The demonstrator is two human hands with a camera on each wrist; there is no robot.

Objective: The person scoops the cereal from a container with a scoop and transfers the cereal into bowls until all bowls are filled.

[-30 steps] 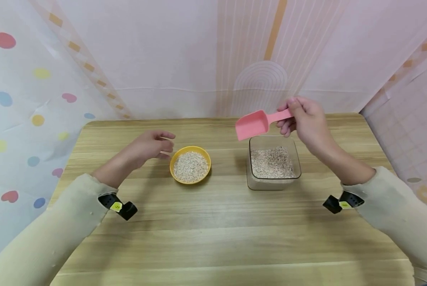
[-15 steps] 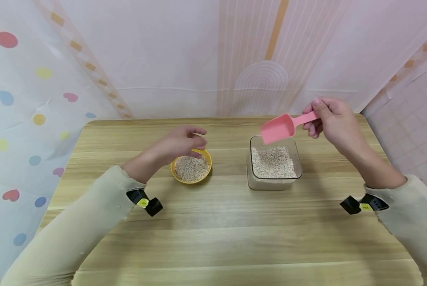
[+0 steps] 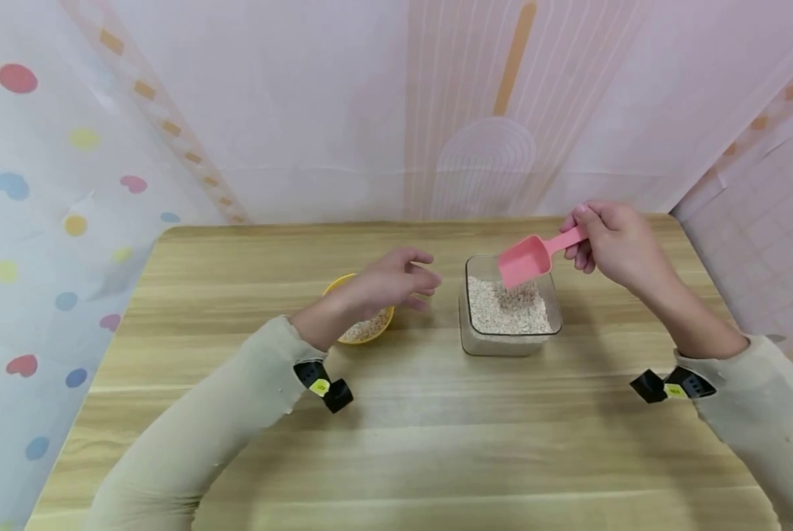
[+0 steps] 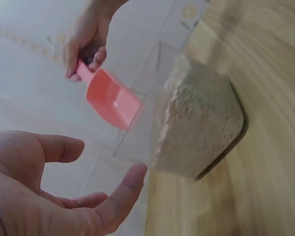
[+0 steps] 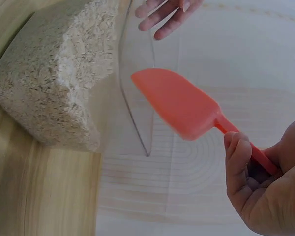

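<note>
My right hand [image 3: 611, 240] grips the handle of a pink scoop [image 3: 531, 259], whose bowl tilts down over the far rim of a clear square container [image 3: 510, 343] of oats. The scoop [image 4: 110, 101] [image 5: 179, 103] hangs just above the oats [image 5: 59, 73] without touching them. My left hand [image 3: 396, 282] hovers with relaxed, spread fingers between the container and a yellow bowl [image 3: 359, 335] of oats. It holds nothing and partly hides the bowl. In the left wrist view the left hand [image 4: 64, 194] lies palm up near the container [image 4: 201, 128].
A wooden table [image 3: 396, 442] carries both vessels. Pink patterned sheets close off the back and right side, and a dotted sheet [image 3: 51, 221] hangs on the left. Black wrist cameras [image 3: 323, 387] sit on both sleeves.
My left hand has moved right, past the yellow bowl toward the container. My right hand has swung the scoop right and lowered it over the container.
</note>
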